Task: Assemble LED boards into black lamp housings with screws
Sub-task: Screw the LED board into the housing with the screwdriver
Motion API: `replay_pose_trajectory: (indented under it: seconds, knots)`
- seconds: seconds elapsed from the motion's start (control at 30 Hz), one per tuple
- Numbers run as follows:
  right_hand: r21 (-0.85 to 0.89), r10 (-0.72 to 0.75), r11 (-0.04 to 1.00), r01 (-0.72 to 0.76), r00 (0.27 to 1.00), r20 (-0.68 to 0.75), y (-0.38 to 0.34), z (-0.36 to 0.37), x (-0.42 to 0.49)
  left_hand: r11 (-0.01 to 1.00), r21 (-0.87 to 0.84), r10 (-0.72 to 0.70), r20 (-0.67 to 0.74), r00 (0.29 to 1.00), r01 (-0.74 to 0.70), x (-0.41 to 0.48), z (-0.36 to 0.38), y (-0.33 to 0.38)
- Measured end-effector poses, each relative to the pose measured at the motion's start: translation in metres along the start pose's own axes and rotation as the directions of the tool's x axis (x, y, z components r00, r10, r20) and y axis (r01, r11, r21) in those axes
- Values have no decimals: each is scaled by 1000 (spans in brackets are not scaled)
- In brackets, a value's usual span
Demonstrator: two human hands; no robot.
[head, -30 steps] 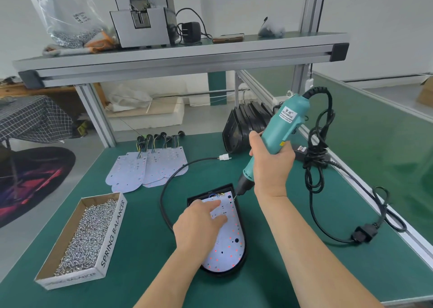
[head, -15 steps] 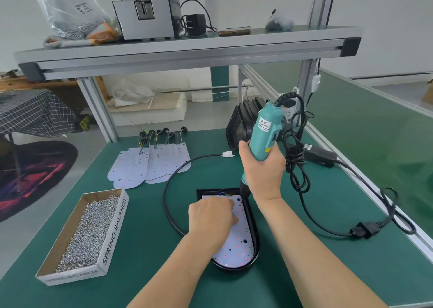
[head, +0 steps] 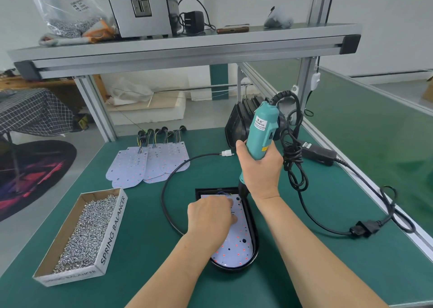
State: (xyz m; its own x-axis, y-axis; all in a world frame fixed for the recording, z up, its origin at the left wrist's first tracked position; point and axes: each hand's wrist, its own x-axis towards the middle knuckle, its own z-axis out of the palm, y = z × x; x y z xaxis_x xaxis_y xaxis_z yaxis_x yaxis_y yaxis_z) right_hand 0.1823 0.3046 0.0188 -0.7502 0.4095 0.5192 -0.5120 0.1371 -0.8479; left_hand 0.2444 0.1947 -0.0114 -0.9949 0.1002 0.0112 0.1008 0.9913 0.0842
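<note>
LED board (head: 236, 244) lies seated in the black lamp housing (head: 255, 235) on the green table (head: 145, 249). Fingers of the left hand (head: 210, 216) curl down onto its upper end; whether they pinch a screw is hidden. Fingers of the right hand (head: 260, 169) wrap the teal electric screwdriver (head: 263, 129), upright, its bit at the board's top right corner. A tilted bit or a board shifting underhand could let the tip skid, scarring LEDs or catching the nearby fingertips.

Right hand (head: 260, 169) grips teal driver (head: 262, 129) near upright, bit down at far right corner of LED board (head: 236, 244). Board lies in black housing (head: 254, 232) on bench (head: 150, 249). Left hand (head: 210, 216) rests on board's far half, fingers curled. Screw box (head: 82, 232) at left, spare boards (head: 150, 164) beyond.
</note>
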Motion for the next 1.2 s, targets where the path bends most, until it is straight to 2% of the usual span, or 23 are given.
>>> replay_pose_trajectory:
  seconds: [1.2]
  knots:
    - [-26, 24, 999, -23, 999, 29, 6, 6, 3, 999, 35, 18, -8, 1000, -18, 2, 3, -1]
